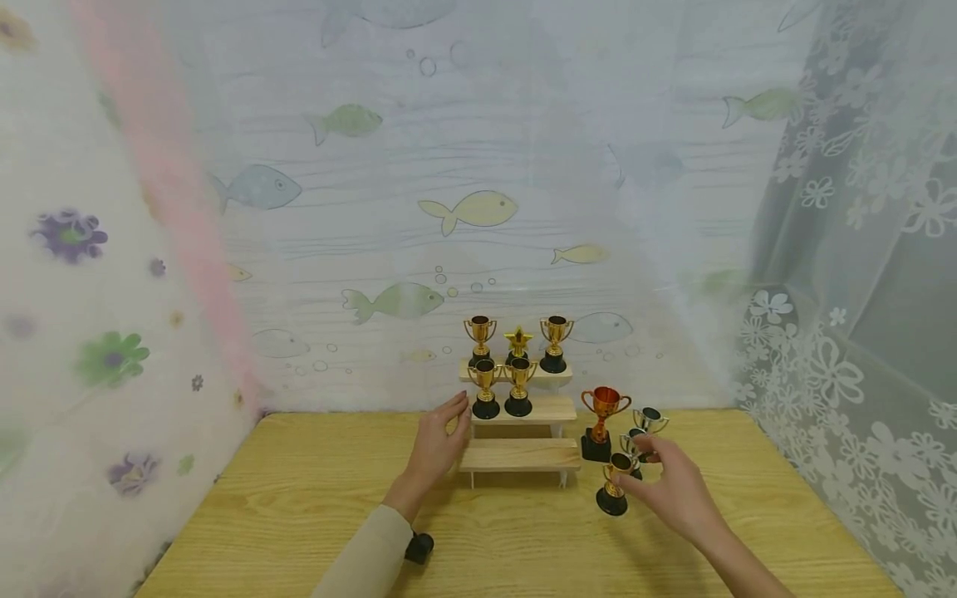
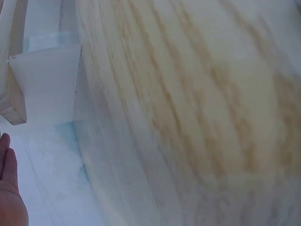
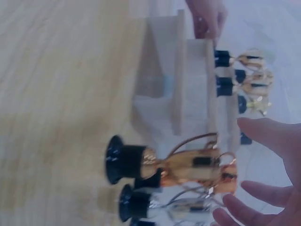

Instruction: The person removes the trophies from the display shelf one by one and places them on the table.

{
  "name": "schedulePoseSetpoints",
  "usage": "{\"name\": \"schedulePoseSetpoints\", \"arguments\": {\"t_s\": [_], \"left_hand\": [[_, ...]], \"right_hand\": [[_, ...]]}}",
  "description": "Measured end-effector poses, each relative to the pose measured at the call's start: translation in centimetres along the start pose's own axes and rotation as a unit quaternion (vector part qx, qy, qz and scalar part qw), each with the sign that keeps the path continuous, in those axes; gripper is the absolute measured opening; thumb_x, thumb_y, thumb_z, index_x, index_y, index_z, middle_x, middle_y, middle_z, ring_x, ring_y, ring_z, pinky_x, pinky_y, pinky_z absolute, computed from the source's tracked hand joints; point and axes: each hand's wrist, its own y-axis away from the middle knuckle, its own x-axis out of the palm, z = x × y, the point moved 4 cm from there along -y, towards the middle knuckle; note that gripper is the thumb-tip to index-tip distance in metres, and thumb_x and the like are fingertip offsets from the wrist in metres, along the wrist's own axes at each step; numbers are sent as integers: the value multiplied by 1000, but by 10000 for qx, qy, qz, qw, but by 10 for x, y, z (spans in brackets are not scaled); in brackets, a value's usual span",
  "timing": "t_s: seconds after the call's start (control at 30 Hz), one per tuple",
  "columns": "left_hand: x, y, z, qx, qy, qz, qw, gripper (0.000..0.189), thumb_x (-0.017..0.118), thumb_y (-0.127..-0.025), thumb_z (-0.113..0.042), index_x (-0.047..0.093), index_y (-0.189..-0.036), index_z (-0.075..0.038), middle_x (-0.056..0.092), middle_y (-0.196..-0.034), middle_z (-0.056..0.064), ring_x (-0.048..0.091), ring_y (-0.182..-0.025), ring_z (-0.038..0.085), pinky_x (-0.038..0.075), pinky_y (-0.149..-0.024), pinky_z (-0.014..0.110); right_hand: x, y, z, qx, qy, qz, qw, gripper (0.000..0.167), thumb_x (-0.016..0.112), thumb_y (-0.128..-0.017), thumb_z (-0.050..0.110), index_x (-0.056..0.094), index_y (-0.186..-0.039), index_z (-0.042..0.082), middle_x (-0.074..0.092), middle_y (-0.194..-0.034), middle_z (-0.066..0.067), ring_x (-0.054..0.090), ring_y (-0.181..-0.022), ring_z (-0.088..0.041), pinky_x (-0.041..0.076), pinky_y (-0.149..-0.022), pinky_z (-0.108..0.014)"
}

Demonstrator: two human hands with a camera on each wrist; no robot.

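Note:
My right hand (image 1: pixel 673 486) is held round the cup of a gold trophy (image 1: pixel 614 500) with a black base, at the right of the stand. In the right wrist view the thumb (image 3: pixel 268 134) and fingers are spread apart beside the cup's rim. Fingers straight, my left hand (image 1: pixel 437 440) lies along the left side of a three-step wooden stand (image 1: pixel 519 453). Two gold cup trophies (image 1: pixel 485 388) stand on the middle step. The top step bears a gold star trophy (image 1: pixel 517 340) between two gold cups (image 1: pixel 557 332).
A red-orange trophy (image 1: pixel 601 415) on a square black base stands right of the stand. Two silver trophies (image 1: pixel 650 419) are partly behind my right hand. Near the left sleeve (image 1: pixel 374 548) lies a black object (image 1: pixel 420 548), partly hidden. Patterned curtains (image 1: pixel 478 166) surround the wooden table (image 1: pixel 284 490).

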Motion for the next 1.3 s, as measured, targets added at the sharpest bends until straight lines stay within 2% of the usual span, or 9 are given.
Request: {"name": "schedulePoseSetpoints", "arguments": {"t_s": [0.27,0.6,1.0,1.3], "left_hand": [[-1,0,-2,-81,31,73,9999,39,59,-105,-20,64,-133,6,58,-145,17,55,-134,35,45,-110,51],[-1,0,-2,3,55,90,9999,38,59,-105,-18,63,-133,8,58,-144,20,56,-133,36,46,-109,52],[-2,0,-3,20,22,71,10000,38,59,-105,-19,64,-132,8,58,-144,20,56,-132,36,46,-109,52],[-3,0,-6,23,16,76,10000,38,59,-106,-20,65,-132,7,59,-143,19,57,-131,35,47,-109,51]], "right_hand": [[1,-7,30,-305,-277,-102,9991,67,81,-89,36,56,-140,-1,60,-135,-23,55,-123,-43,50,-96,-60],[23,-20,58,-458,-586,-35,9972,62,80,-91,30,56,-141,3,58,-137,-20,54,-125,-41,47,-99,-61],[47,-44,81,-586,-933,-66,9939,60,79,-90,26,57,-140,3,60,-136,-21,54,-124,-40,49,-96,-60],[69,-65,88,-600,-1123,68,9918,66,78,-92,24,50,-146,0,54,-139,-23,51,-127,-41,48,-98,-61]]}}
